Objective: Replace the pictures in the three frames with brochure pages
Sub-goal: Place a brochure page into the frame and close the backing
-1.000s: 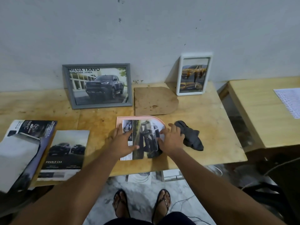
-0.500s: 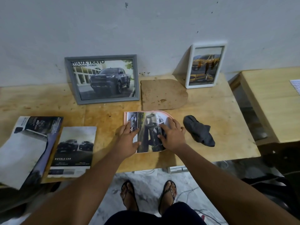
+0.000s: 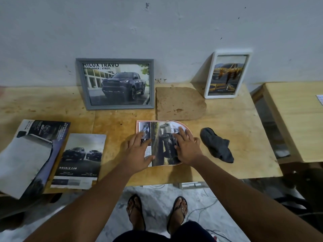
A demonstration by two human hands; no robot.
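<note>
A pink arch-shaped frame lies flat near the table's front edge with a brochure page showing a truck laid on it. My left hand presses flat on the page's left side and my right hand presses flat on its right side, fingers spread. A brown arch-shaped backing board lies just behind the pink frame. A grey frame with a pickup page leans on the wall at the back. A white frame with a yellow picture stands at the back right.
Two brochures lie at the left: an open one hanging over the table edge and a "Double Cab" one. A dark grey cloth lies right of the pink frame. A second wooden table stands to the right. Cables run on the floor.
The camera has drifted, shifting the scene. Both hands stay on the page; my right hand has flattened and its fingers reach further up the page.
</note>
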